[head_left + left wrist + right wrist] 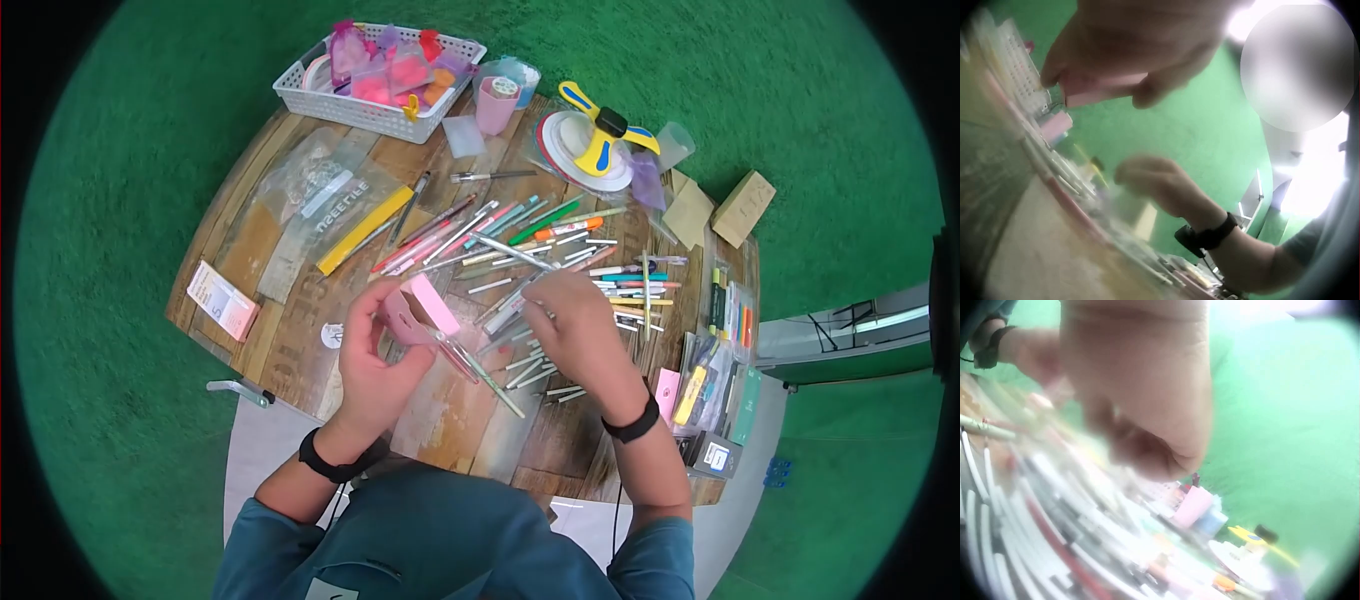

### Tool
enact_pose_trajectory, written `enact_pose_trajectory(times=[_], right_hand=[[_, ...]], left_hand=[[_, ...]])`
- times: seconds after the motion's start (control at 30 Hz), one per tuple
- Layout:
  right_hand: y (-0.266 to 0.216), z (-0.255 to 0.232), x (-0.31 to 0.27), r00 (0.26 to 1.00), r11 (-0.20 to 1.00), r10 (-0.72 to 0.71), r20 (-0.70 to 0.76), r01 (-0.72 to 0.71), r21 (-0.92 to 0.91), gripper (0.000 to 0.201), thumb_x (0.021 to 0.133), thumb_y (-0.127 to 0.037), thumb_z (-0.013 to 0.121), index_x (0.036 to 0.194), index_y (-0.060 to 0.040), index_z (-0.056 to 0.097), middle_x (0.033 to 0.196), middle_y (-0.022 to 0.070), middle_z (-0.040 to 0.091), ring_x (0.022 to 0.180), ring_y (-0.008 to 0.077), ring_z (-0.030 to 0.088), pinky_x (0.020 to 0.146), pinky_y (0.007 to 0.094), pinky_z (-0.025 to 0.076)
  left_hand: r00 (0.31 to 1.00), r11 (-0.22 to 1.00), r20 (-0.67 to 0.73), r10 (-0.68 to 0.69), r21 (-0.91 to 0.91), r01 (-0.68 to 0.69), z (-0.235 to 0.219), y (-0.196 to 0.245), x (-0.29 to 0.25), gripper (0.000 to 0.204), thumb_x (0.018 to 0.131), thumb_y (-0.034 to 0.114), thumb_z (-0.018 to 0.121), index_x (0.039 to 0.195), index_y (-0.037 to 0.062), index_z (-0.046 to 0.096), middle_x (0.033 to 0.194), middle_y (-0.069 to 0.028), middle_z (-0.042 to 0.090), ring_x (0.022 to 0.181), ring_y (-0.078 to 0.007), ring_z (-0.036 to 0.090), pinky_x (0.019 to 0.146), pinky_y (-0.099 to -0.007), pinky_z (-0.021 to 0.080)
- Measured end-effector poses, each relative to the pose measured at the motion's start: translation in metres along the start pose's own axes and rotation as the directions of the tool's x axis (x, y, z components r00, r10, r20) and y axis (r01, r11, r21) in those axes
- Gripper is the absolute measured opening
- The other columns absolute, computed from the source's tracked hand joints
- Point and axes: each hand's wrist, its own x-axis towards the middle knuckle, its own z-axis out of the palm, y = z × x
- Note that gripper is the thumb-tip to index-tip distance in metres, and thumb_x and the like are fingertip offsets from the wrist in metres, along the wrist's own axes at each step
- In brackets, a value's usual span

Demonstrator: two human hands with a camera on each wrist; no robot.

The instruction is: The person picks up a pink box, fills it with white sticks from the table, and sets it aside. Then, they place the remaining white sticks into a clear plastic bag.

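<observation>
My left hand [375, 355] grips a pink box [422, 308], with the thumb on the near side and fingers behind it. The box's open end faces the loose pens. A pale green pen [497, 388] and a thinner reddish one overlap the box's lower corner in the head view. Over the pile of pens [530, 360], my right hand [580, 325] has its fingers curled, with its fingertips hidden from above. Right at those fingers ends a silver pen [510, 250]; I cannot tell whether they pinch it. The right wrist view shows the curled fingers [1154, 456] above blurred white pens.
A white basket [345, 115] of small pouches stands at the back left, beside a pink cup [495, 105]. White plates [570, 150] and a yellow-blue tool [598, 150] lie farther right. Stationery packs [735, 320] line the right edge; a clear plastic bag [325, 195] lies left.
</observation>
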Motion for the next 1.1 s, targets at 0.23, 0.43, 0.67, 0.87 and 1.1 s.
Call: enact_pose_trajectory(times=[0.23,0.43,0.67,0.87,1.1], right_hand=[[0.018,0.059,0.037,0.912,0.931,-0.072,0.403,0.206,-0.301,0.007,0.08,-0.007,0.063,0.076,-0.0045,0.068,0.079,0.0153,0.07,0.08,0.0339,0.07,0.073,0.0461,0.055],[0.017,0.066,0.05,0.834,0.88,-0.092,0.544,0.324,-0.348,0.004,0.081,-0.011,0.067,0.08,-0.0075,0.069,0.083,0.0139,0.072,0.085,0.0351,0.071,0.075,0.0483,0.053],[0.021,0.069,0.053,0.839,0.904,-0.216,0.499,0.365,-0.222,0.006,0.08,-0.006,0.064,0.086,-0.0073,0.064,0.083,0.012,0.071,0.083,0.0342,0.071,0.077,0.0446,0.052],[0.023,0.055,0.057,0.884,0.95,-0.304,0.354,0.31,0.041,0.022,0.075,-0.003,0.066,0.096,-0.0075,0.066,0.089,0.0109,0.07,0.084,0.0342,0.067,0.078,0.0477,0.051],[-0.029,-0.015,0.022,0.965,0.773,0.172,-0.201,-0.006,0.634,0.024,0.081,0.007,0.061,0.102,-0.0046,0.06,0.09,0.0063,0.062,0.078,0.0159,0.058,0.074,0.0293,0.048]], left_hand=[[0.976,0.982,0.144,-0.164,-0.074,0.176,-0.006,0.011,0.0,0.07,0.075,-0.007,0.074,0.141,0.0042,0.051,0.138,-0.0067,0.051,0.128,-0.0171,0.052,0.108,-0.0351,0.043],[0.991,0.996,0.112,-0.072,-0.036,0.076,-0.012,0.016,0.002,0.068,0.074,-0.006,0.076,0.138,0.004,0.055,0.138,-0.0068,0.052,0.127,-0.0172,0.052,0.105,-0.0318,0.044],[0.909,0.946,0.283,-0.305,-0.015,0.323,-0.014,0.025,0.003,0.069,0.08,-0.001,0.076,0.144,0.0049,0.049,0.137,-0.0052,0.054,0.126,-0.0163,0.052,0.106,-0.0336,0.043],[0.933,0.955,0.251,-0.258,0.212,0.207,-0.015,0.027,0.002,0.067,0.08,0.001,0.077,0.142,0.005,0.053,0.133,-0.0059,0.054,0.12,-0.017,0.055,0.102,-0.0317,0.046],[0.935,0.921,0.323,-0.148,0.389,0.012,-0.006,0.024,0.001,0.069,0.079,0.007,0.077,0.144,0.0079,0.054,0.128,-0.0156,0.057,0.118,-0.0329,0.058,0.097,-0.0393,0.051]])
